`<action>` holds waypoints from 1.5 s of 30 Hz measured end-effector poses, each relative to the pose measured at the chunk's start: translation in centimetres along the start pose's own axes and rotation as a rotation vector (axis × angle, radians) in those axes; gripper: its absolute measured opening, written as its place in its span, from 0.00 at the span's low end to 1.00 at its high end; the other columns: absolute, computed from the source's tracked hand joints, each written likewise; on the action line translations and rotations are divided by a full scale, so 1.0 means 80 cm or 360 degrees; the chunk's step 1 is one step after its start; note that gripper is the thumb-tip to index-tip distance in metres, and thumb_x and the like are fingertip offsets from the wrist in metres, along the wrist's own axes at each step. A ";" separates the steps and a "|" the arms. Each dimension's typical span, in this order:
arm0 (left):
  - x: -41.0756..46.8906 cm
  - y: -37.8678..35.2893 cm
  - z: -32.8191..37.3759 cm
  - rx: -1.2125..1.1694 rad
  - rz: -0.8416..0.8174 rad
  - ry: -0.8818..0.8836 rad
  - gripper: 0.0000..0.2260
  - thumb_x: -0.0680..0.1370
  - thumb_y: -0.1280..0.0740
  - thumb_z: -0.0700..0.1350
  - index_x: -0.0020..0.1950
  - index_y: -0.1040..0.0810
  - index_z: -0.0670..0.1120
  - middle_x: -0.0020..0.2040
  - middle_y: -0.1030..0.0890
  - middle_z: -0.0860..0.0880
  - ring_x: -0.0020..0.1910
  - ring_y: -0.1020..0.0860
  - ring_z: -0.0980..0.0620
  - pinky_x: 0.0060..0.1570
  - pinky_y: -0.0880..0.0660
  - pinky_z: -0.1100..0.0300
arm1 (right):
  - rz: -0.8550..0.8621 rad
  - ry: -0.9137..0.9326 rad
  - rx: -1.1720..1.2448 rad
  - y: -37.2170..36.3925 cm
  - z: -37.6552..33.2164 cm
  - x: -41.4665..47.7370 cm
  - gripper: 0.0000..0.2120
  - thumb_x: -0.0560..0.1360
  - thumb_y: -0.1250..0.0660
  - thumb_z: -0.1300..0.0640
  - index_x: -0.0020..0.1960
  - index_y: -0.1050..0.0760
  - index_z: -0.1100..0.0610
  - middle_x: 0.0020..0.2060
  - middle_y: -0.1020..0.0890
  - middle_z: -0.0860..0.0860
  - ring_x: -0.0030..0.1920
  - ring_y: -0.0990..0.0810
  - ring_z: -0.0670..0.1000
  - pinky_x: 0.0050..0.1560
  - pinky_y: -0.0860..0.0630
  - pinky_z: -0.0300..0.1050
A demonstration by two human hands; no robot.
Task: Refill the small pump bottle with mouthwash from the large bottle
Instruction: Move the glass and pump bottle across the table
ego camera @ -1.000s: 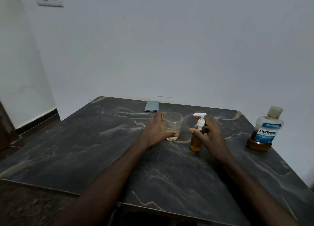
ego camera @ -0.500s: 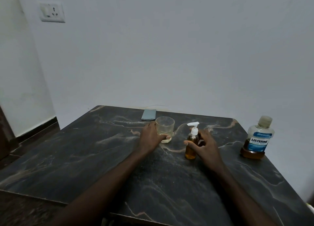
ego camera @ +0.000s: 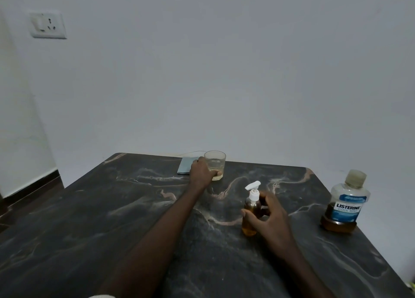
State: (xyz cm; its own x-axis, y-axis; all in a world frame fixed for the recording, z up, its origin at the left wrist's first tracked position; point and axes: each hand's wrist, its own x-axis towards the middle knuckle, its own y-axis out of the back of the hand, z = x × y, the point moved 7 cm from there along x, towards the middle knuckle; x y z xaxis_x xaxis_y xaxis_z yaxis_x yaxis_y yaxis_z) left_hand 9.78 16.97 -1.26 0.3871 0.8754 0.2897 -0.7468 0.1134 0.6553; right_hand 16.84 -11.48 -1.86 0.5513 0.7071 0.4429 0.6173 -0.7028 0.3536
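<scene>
The small pump bottle (ego camera: 251, 217) stands upright on the dark marble table (ego camera: 112, 219), with amber liquid inside and a white pump on top. My right hand (ego camera: 269, 219) curls loosely around it, thumb across its front and fingers behind. The large mouthwash bottle (ego camera: 345, 204), capped, with a blue label and amber liquid low in it, stands at the right edge, apart from my hand. My left hand (ego camera: 201, 174) reaches far across the table and grips a clear glass tumbler (ego camera: 216, 164) near the far edge.
A flat grey-blue object (ego camera: 184, 166) lies at the far edge, just left of the tumbler and partly behind my left hand. A wall socket (ego camera: 48, 25) is high on the left. The white wall stands right behind the table.
My left hand has pushed the tumbler away toward the far edge, beside the grey-blue object. My right hand stays at the pump bottle with a looser hold. The camera has tilted up.
</scene>
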 end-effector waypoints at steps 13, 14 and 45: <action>0.075 -0.034 -0.007 -0.0047 -0.0019 0.0019 0.32 0.72 0.19 0.49 0.69 0.28 0.39 0.67 0.23 0.37 0.67 0.25 0.38 0.62 0.28 0.50 | -0.0002 -0.0006 -0.0003 -0.003 0.003 0.000 0.22 0.71 0.20 0.57 0.57 0.26 0.39 0.55 0.20 0.39 0.54 0.22 0.39 0.52 0.22 0.41; 0.078 -0.035 -0.008 -0.0049 -0.0022 0.0024 0.31 0.72 0.19 0.49 0.69 0.28 0.39 0.67 0.23 0.37 0.67 0.26 0.38 0.62 0.28 0.50 | -0.0004 -0.0015 -0.0007 -0.003 0.004 0.000 0.22 0.71 0.20 0.56 0.57 0.26 0.39 0.55 0.21 0.39 0.54 0.22 0.38 0.52 0.22 0.41; 0.060 -0.016 -0.005 -0.0059 0.0234 0.0238 0.22 0.76 0.25 0.36 0.66 0.29 0.36 0.63 0.22 0.35 0.63 0.22 0.37 0.57 0.24 0.49 | -0.0038 -0.0010 -0.0050 -0.003 0.004 0.001 0.24 0.72 0.21 0.55 0.59 0.29 0.37 0.57 0.22 0.36 0.56 0.24 0.36 0.52 0.27 0.34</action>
State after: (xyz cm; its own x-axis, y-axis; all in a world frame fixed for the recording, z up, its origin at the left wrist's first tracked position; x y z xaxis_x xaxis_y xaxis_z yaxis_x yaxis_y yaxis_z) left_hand 12.38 21.25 -0.98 0.1899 0.9435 0.2717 -0.8097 -0.0060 0.5868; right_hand 16.95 -11.20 -2.18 0.5400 0.7242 0.4288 0.6127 -0.6876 0.3897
